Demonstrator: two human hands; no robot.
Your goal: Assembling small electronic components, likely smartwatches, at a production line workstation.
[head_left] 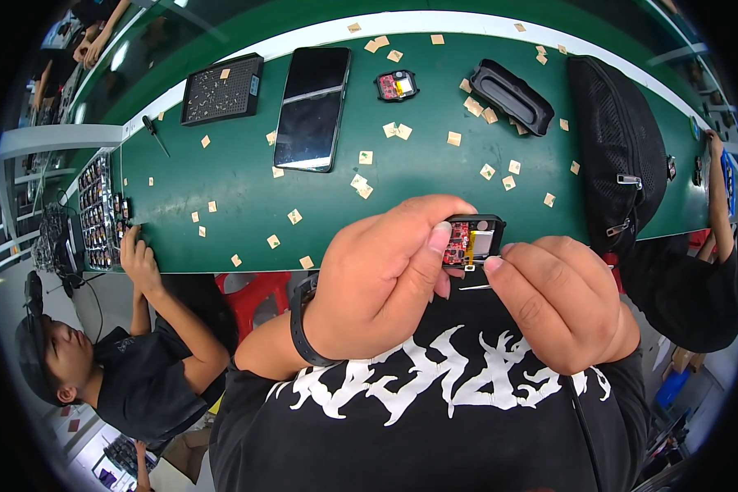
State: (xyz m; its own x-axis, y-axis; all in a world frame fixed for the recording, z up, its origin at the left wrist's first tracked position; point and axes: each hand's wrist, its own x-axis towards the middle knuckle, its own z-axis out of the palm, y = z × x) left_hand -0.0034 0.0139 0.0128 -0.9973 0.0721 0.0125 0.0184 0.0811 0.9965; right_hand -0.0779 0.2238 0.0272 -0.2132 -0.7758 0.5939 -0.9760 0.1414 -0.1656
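Note:
My left hand [385,279] is closed around an open watch case [472,243], a small black squarish shell held just in front of the table edge. Inside it show a red circuit board, a yellow strip and a silvery block. My right hand [562,299] has its fingers curled together, with thumb and fingertip at the case's right lower edge. Below the case, a thin silvery strip [474,287] appears beside the right fingers; I cannot tell what it is or whether it is held. A similar open watch case [397,85] lies on the table.
On the green table [238,189] lie a phone [313,111], a black tray of tiny parts [221,90], a screwdriver [156,137], a black oblong tray [512,97], a black zipped pouch [619,148] and scattered paper squares [454,138]. A co-worker's hand [139,261] is at the left, near racked parts [97,213].

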